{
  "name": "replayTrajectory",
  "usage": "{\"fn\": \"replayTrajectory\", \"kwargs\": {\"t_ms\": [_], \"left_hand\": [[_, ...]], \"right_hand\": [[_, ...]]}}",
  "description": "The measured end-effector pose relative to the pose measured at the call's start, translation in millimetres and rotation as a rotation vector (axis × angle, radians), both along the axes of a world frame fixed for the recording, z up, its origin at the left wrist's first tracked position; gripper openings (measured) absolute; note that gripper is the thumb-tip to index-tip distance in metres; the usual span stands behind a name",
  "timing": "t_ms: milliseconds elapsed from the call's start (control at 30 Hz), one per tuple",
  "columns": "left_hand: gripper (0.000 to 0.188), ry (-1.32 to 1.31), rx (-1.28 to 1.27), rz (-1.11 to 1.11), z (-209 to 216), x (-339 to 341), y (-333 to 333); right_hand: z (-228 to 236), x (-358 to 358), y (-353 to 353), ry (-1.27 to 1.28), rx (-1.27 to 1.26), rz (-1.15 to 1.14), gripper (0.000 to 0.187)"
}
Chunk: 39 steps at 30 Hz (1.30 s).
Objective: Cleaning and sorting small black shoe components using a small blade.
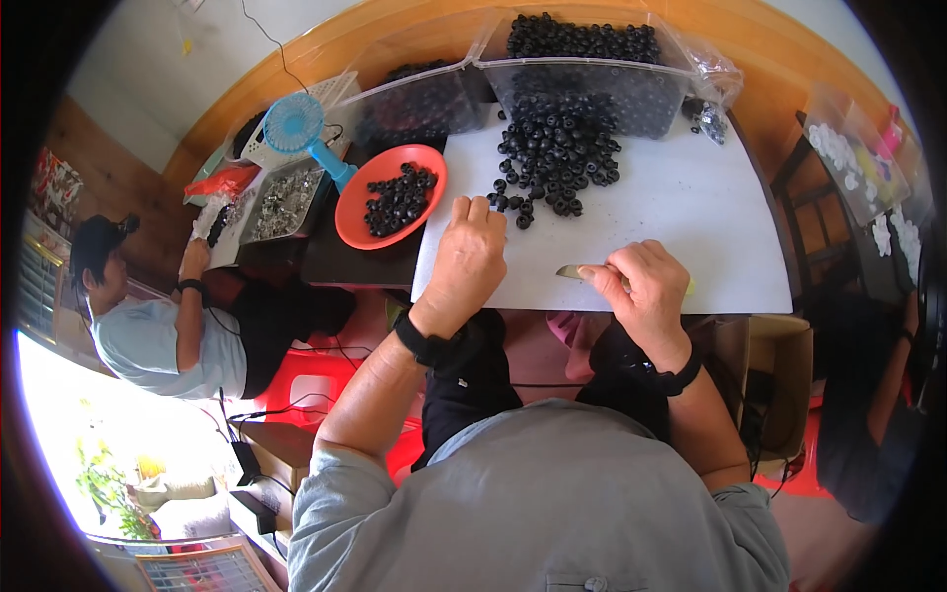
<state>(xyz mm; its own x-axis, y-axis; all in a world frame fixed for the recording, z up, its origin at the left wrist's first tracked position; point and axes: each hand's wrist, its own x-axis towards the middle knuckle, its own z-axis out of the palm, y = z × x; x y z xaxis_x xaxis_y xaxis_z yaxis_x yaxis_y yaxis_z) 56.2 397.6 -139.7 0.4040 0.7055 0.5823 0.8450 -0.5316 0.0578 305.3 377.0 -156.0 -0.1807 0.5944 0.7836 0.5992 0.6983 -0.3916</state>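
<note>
My right hand (646,281) is closed round a small knife (569,271), its short blade pointing left over the white tabletop sheet (710,217). A bit of yellow-green shows at the far side of that fist. My left hand (464,255) is closed, back upward, over the left part of the sheet; whatever its fingers hold is hidden. Just beyond it lies a loose pile of small round black parts with holes (562,148). To its left stands an orange-red plastic bowl (344,217) with more black parts inside.
Two clear plastic bins, the right one (631,65) heaped with black parts, stand at the back. A blue handheld fan (294,120) and a metal tray (258,233) of small shiny pieces are to the left. One co-worker (163,326) sits at left, another at right. A cardboard box (789,370) stands below right.
</note>
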Motion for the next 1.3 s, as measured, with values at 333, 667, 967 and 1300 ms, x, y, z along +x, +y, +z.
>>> {"fn": "replayTrajectory", "kwargs": {"t_ms": [333,667,967,1300], "left_hand": [[0.024,-1.286,-0.953,-0.322,8.1,17.7,-29.8],[0.026,-1.571,-1.039,-0.514,-12.5,39.9,-29.4],[0.03,-1.541,-0.966,-0.621,-17.3,43.5,-30.0],[0.029,-1.541,-0.949,-0.602,-17.8,46.0,-31.1]], "right_hand": [[21.3,6.2,1.0,0.254,-0.43,0.039,0.034],[14.3,3.3,3.6,0.23,-0.452,0.037,0.038],[10.9,1.4,4.6,0.177,-0.402,-0.002,0.039],[17.1,-0.3,1.4,0.156,-0.415,-0.002,0.039]]}}
